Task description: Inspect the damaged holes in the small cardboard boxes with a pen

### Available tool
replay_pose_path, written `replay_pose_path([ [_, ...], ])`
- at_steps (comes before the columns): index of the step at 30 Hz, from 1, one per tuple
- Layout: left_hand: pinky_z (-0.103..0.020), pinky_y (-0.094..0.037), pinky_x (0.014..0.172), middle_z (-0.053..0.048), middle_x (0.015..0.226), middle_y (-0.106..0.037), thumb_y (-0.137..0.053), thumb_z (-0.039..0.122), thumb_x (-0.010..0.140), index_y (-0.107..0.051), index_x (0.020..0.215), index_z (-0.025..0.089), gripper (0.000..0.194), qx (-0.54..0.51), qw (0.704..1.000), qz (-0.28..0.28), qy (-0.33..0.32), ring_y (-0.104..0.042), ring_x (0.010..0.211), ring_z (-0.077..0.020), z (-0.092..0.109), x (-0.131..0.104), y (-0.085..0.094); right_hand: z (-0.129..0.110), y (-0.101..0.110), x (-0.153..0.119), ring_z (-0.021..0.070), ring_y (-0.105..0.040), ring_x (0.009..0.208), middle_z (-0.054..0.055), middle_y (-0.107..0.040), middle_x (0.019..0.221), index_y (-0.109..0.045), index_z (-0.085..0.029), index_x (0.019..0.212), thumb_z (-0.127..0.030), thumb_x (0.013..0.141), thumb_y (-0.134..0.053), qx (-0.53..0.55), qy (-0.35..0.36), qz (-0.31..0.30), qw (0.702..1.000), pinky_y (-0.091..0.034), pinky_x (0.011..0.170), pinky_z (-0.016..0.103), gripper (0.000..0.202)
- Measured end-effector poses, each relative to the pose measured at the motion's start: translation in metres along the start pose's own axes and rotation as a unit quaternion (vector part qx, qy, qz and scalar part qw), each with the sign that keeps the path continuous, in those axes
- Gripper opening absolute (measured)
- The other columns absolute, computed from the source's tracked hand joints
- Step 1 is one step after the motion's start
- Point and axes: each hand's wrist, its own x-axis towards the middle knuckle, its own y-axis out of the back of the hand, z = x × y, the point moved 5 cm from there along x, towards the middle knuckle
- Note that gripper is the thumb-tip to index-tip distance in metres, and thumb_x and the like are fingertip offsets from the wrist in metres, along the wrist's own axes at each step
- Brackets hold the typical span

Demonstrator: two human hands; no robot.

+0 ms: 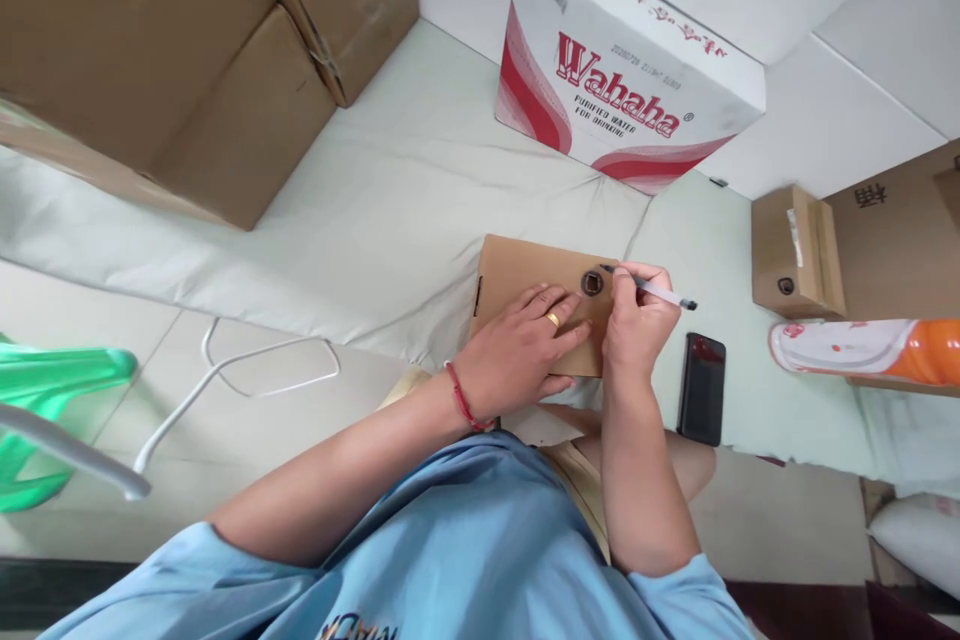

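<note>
A flat brown cardboard box (517,265) lies near the front edge of the cloth-covered table. My left hand (525,335) rests on it, palm down with fingers spread, a gold ring on one finger. By its fingertips is a dark round piece with a square centre (592,282), like an old coin; whether it is laid on or drawn I cannot tell. In my right hand (639,320) is a pen (658,293) with a pale barrel and a dark end. Its tip is at the cardboard just right of the round piece, near the box's upper right corner.
A black phone (702,388) lies right of my right hand. Behind stands a white and red Wahaha water carton (630,80). Brown cartons (247,120) fill the back left. At right are a small carton (791,250) and an orange-white cylinder (862,348). A green stool (60,375) is left.
</note>
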Motion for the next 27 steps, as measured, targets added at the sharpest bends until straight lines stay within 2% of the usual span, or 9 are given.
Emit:
replay_pose_path([
  [4, -0.057, -0.039, 0.13, -0.024, 0.16, -0.057, -0.087, 0.05, 0.088, -0.067, 0.142, 0.013, 0.068, 0.004, 1.0, 0.005, -0.002, -0.051, 0.152, -0.0422, 0.0005, -0.0002, 0.0004, 0.0025, 0.0008, 0.0001, 0.0117, -0.048, 0.058, -0.006, -0.055, 0.065, -0.064, -0.021, 0.084, -0.036, 0.092, -0.061, -0.033, -0.007, 0.006, 0.999, -0.039, 0.061, 0.026, 0.017],
  [11, -0.056, -0.04, 0.129, -0.024, 0.159, -0.058, -0.087, 0.051, 0.088, -0.068, 0.141, 0.013, 0.068, 0.009, 1.0, 0.01, -0.001, -0.052, 0.152, -0.041, -0.0003, -0.0006, 0.0006, 0.0038, -0.0001, -0.0006, 0.0145, -0.06, 0.068, -0.003, -0.065, 0.072, -0.065, -0.022, 0.087, -0.036, 0.094, -0.058, -0.057, 0.017, -0.006, 0.998, -0.046, 0.069, 0.027, 0.017],
  [19, -0.055, -0.042, 0.129, -0.022, 0.159, -0.059, -0.085, 0.053, 0.09, -0.068, 0.141, 0.015, 0.066, 0.025, 1.0, 0.009, 0.001, -0.053, 0.151, -0.0398, 0.0005, -0.0007, 0.0025, 0.0032, -0.0028, 0.0006, 0.0162, -0.064, 0.069, -0.003, -0.068, 0.073, -0.065, -0.023, 0.087, -0.041, 0.097, -0.06, -0.067, 0.03, -0.023, 0.997, -0.049, 0.072, 0.029, 0.021],
  [27, -0.054, -0.041, 0.128, -0.021, 0.159, -0.06, -0.084, 0.054, 0.091, -0.068, 0.141, 0.015, 0.066, 0.032, 0.999, 0.008, -0.003, -0.054, 0.151, -0.0392, 0.0, -0.0002, 0.0008, 0.0037, -0.0035, 0.0001, 0.0168, -0.067, 0.069, -0.003, -0.068, 0.069, -0.066, -0.023, 0.085, -0.037, 0.093, -0.06, -0.054, 0.02, -0.03, 0.998, -0.051, 0.072, 0.029, 0.017],
])
